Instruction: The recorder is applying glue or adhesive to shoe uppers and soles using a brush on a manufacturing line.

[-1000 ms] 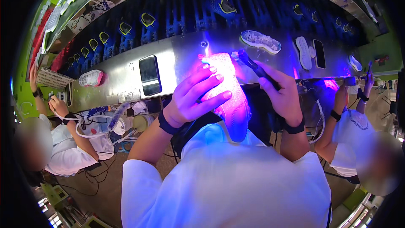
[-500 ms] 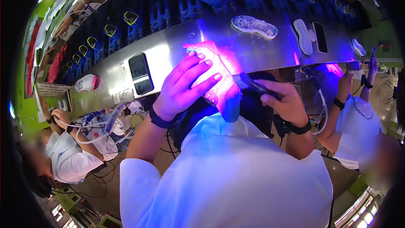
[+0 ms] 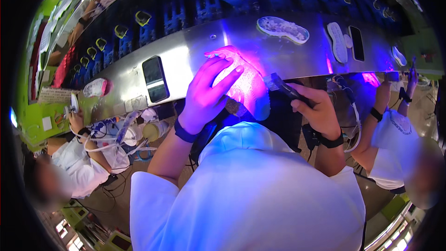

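Under a bright pink and violet light, my left hand (image 3: 206, 95) grips a light-coloured shoe upper (image 3: 251, 88) from its left side, fingers spread over its top. The upper lies tilted at the table's near edge, one end toward my chest. A dark flat brush (image 3: 278, 84) is held by its handle in my right hand (image 3: 318, 109). Its bristles point left and sit right beside the upper's right edge; whether they touch it I cannot tell. Glare hides much of the upper's surface.
On the metal table (image 3: 186, 49) lie a phone (image 3: 155, 79), a filled shoe sole (image 3: 282, 29), a white sole (image 3: 337, 42) and another phone (image 3: 357, 43). Behind runs a dark conveyor (image 3: 186, 4) carrying several shoes. Co-workers sit left (image 3: 95, 158) and right (image 3: 392, 130).
The upper has turned in my left hand, its near end swinging up and to the right. My right hand has drawn slightly right, and the brush shows more plainly.
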Available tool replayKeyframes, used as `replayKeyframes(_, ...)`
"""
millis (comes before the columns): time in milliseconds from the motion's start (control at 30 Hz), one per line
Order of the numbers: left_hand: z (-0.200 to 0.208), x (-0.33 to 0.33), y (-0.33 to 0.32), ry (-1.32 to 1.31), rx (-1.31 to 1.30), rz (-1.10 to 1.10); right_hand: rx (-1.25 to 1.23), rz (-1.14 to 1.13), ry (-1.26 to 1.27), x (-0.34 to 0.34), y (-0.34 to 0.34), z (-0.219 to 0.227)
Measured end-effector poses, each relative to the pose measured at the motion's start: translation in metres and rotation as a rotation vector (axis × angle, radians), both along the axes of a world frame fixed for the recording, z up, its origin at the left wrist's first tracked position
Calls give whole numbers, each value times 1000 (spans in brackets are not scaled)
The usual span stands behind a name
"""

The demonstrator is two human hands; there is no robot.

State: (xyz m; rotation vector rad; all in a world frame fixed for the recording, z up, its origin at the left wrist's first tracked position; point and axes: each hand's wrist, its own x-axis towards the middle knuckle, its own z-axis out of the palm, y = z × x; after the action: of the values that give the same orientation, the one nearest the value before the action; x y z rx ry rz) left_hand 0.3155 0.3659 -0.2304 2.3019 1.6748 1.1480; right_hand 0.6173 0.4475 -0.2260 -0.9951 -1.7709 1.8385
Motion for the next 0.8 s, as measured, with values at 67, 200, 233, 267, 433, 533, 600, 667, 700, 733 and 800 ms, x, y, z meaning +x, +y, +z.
replayKeyframes(67, -5, -1, -5, -28, -16, 30, -13, 25, 7, -3, 0, -2)
replayKeyframes(200, -8, -1, -12, -102, -65, 103, -108, 36, 30, -9, -7, -5)
replayKeyframes(233, -8, -1, -14, -109, -106, 141, -110, 42, 29, -8, -10, -6)
replayKeyframes(267, -8, -2, -16, -117, -147, 179, -160, 30, 56, -8, -13, -6)
replayKeyframes(433, -4, -8, -25, -90, -200, 245, -175, -48, 36, -12, -32, -9)
replayKeyframes(533, -3, -11, -32, -50, -239, 301, 77, -95, -92, -22, -36, -1)
replayKeyframes(600, 0, -13, -36, -29, -286, 312, 412, -3, -264, -26, -29, 14)
replayKeyframes(667, 1, -16, -39, -41, -303, 305, 448, 10, -274, -31, -25, 25)
replayKeyframes(700, 1, -18, -41, -51, -318, 294, 461, 38, -276, -32, -22, 29)
replayKeyframes(733, 2, -20, -41, -54, -320, 302, 475, 68, -278, -33, -20, 32)
replayKeyframes(800, 4, -25, -43, -125, -398, 251, 525, 114, -311, -30, -14, 34)
